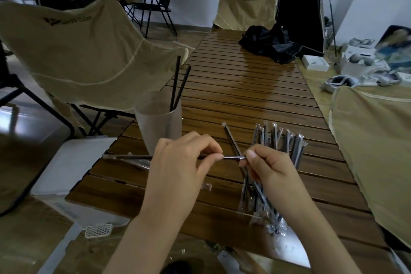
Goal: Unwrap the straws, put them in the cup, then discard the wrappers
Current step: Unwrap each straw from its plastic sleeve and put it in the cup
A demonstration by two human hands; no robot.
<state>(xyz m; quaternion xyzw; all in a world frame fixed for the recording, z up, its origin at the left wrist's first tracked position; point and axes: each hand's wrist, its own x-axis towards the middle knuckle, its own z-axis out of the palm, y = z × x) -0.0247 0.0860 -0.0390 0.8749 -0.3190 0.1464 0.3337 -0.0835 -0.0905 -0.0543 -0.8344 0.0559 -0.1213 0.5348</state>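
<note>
Starting on the far left, a white bin-like box point(73, 162) sat on the floor just off the worktop point(255, 95) edge, though I couldn't tell if that's where wrappers were meant to go. Next over, the frosted cup point(159, 127) stood on the worktop with two black straws point(180, 87) already standing in it, so the job was underway but nowhere near done.

Dead center, the left hand point(178, 167) was pinching a wrapped straw point(133, 157) held level above the worktop, its long end sticking out left past the cup. The right hand point(266, 167) was pinching the clear wrapper tip point(235, 157) at the other end. Looked like the tear-or-peel step on straw number three.

Off to the right lay a pile of wrapped straws point(275, 147), partly under the right hand.

Next move, I'd guess: pull the hands apart to strip the plastic, keeping a firm hold on the straw itself, then drop it in the cup.
</note>
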